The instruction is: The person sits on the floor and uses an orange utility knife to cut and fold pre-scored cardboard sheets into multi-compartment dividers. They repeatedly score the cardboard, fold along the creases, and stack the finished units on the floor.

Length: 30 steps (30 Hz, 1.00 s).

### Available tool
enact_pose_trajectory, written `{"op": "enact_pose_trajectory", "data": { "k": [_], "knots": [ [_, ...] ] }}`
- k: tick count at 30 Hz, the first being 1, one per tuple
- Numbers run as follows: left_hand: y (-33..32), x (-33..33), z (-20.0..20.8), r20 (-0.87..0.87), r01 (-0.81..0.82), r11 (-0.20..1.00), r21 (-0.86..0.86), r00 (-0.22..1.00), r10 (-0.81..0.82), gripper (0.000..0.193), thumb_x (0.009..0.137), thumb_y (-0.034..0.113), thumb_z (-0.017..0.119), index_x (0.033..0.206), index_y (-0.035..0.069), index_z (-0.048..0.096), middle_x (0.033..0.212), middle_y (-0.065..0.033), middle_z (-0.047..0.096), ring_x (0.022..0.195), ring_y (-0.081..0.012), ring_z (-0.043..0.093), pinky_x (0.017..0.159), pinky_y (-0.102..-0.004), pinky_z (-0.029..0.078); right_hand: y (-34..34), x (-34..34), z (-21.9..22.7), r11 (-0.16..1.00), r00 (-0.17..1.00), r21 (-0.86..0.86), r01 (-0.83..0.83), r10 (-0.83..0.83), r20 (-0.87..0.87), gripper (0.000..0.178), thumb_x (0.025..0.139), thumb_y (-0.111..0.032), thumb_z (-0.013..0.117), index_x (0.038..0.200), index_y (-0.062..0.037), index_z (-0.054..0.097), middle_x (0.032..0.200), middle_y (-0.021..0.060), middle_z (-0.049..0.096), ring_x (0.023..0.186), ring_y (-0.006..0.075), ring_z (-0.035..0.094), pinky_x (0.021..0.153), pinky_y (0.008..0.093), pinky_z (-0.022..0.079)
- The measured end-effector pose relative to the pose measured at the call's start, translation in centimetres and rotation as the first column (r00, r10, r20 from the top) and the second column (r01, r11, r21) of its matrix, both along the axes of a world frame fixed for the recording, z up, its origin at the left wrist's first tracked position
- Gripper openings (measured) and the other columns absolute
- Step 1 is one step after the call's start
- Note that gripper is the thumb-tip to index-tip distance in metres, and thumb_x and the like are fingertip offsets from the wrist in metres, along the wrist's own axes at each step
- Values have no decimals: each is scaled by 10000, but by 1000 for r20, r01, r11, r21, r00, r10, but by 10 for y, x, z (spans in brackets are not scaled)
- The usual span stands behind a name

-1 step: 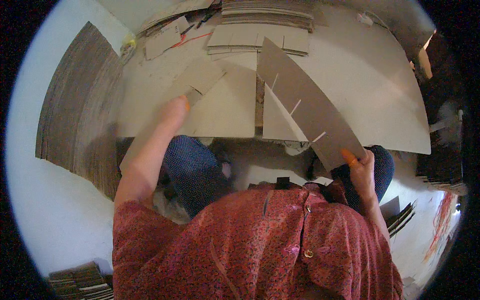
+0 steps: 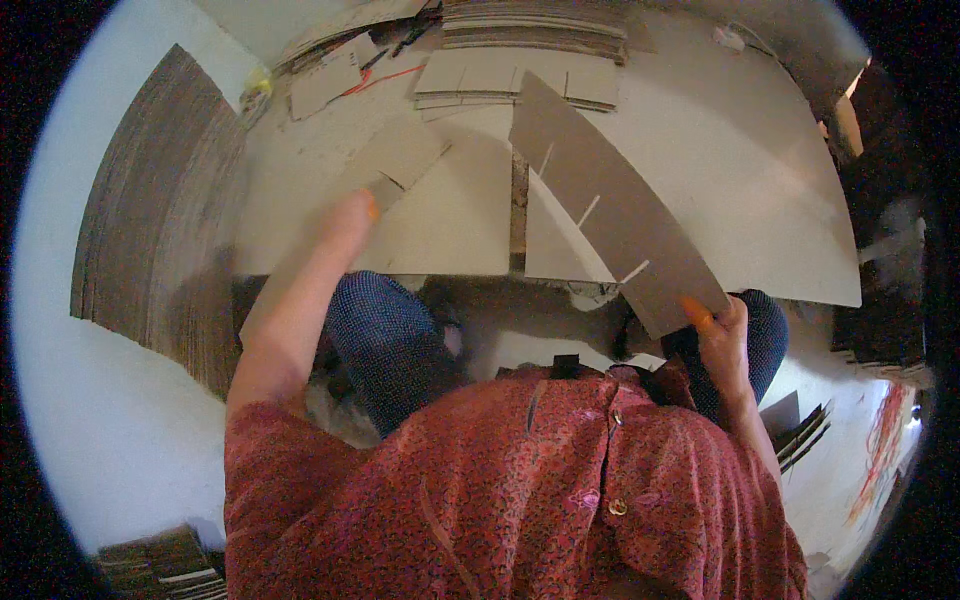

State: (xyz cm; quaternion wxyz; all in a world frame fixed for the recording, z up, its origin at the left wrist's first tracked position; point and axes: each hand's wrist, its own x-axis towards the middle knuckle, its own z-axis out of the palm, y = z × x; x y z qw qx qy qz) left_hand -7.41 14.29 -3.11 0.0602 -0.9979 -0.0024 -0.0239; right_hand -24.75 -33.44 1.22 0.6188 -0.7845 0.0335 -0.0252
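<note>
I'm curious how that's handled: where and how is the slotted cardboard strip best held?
Probably grip the slotted cardboard strip at its near end, from the right: it slants away leftward, slots cut its left edge, and that end, in the right hand, shows none.

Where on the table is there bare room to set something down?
Widest: the table's right part, right of the slotted strip in the right hand. A smaller bare patch lies between the other strip, in the left hand, and the table's dark gap. Crowded: the far middle, with cardboard stacks, and far left, with loose card.
</note>
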Motion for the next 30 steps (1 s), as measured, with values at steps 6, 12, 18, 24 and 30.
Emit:
{"op": "enact_pose_trajectory", "data": {
  "k": [6, 12, 18, 24, 30],
  "knots": [
    [-42, 7, 72, -86, 41, 993, -114, 995, -51, 272, 804, 312, 545, 808, 49, 615, 769, -168, 603, 720, -345, 569, 639, -420, 437, 27, 15, 25, 1000, 996, 10, 9, -10, 86, 122, 796, -94, 593, 811, 26, 607, 713, 4, 598, 614, 61, 471, 533, 232, 394],
    [-133, -10, 110, -16, 443, 830, -339, 879, -476, 256, 780, 275, 587, 769, 20, 612, 743, -191, 597, 681, -325, 576, 615, -394, 445, 55, 42, 36, 999, 956, 44, 4, -17, 293, 111, 807, -81, 584, 857, 15, 608, 701, -10, 576, 630, 56, 456, 532, 235, 397],
    [-229, -58, 135, -189, 471, 694, -545, 737, -648, 202, 799, 199, 589, 865, 13, 633, 738, -157, 611, 652, -167, 565, 608, -316, 464, 42, 51, 25, 996, 965, -76, -38, 56, 257, 104, 804, -46, 562, 870, 21, 606, 700, -5, 565, 653, 57, 450, 542, 242, 406],
    [-210, -29, 102, -120, 191, 477, -858, 829, -547, 385, 777, 348, 624, 970, 15, 621, 726, -148, 608, 661, -283, 590, 616, -378, 466, 13, 44, -6, 968, 999, -247, -31, 33, 3, 157, 791, -74, 586, 910, 26, 605, 735, 76, 614, 668, 83, 488, 588, 268, 436],
    [-118, -18, 30, 86, 360, 933, -2, 930, -358, 529, 759, 302, 633, 1163, 4, 469, 1117, -174, 527, 989, -318, 519, 863, -395, 415, 20, 54, 25, 792, 769, -552, 261, 176, 615, 368, 765, -174, 626, 1067, 16, 536, 907, 168, 625, 732, 289, 609, 689, 360, 486]
  ]
}}
